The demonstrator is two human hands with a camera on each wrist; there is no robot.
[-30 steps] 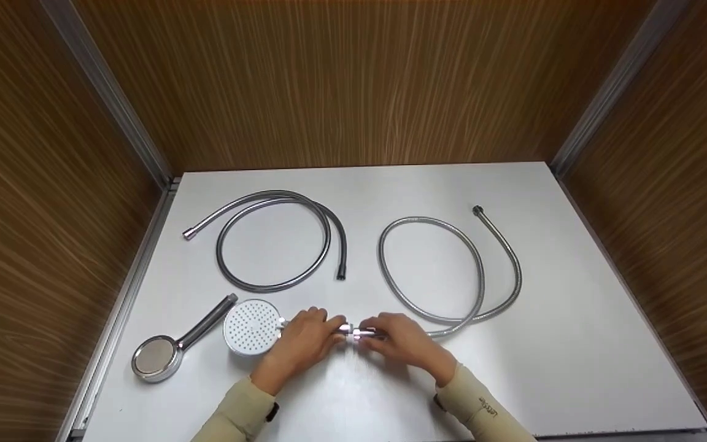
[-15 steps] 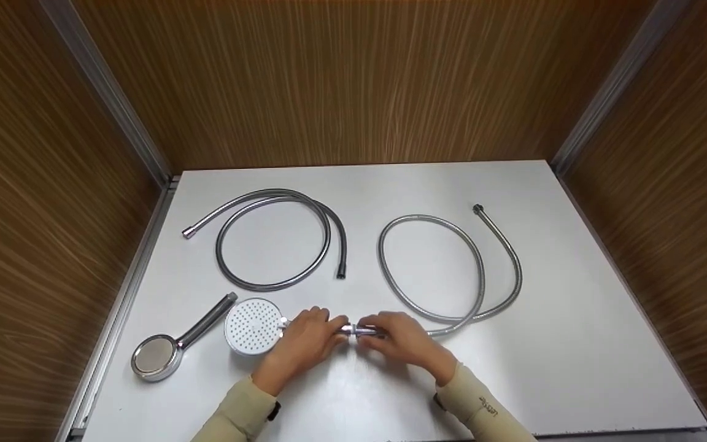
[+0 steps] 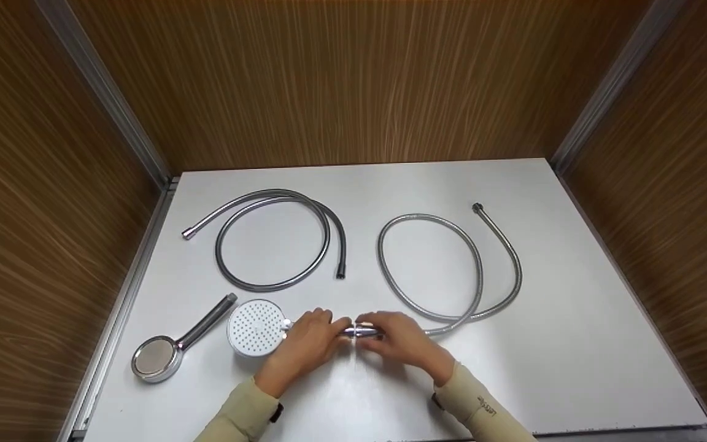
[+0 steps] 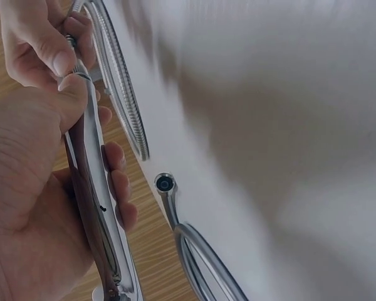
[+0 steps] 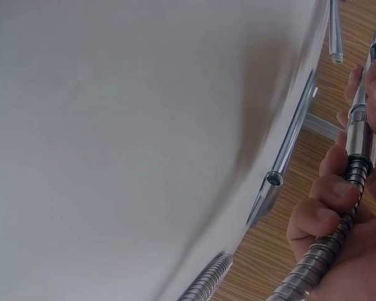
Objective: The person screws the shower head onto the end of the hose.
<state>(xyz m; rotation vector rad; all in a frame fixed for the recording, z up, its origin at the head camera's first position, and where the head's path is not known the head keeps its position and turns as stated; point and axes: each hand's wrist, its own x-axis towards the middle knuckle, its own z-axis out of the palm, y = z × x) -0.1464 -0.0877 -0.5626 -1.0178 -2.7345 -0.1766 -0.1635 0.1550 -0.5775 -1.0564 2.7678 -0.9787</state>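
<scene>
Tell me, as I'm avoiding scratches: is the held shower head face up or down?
Up: the held shower head shows its white spray face to the head camera.

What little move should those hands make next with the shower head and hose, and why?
Probably the right hand should give the end fitting of the hose a small twist while the left hand steadies the white-faced head. The left grips its handle, the right holds the hose, and the ends meet in line; how tightly they are joined, I can't tell.
</scene>
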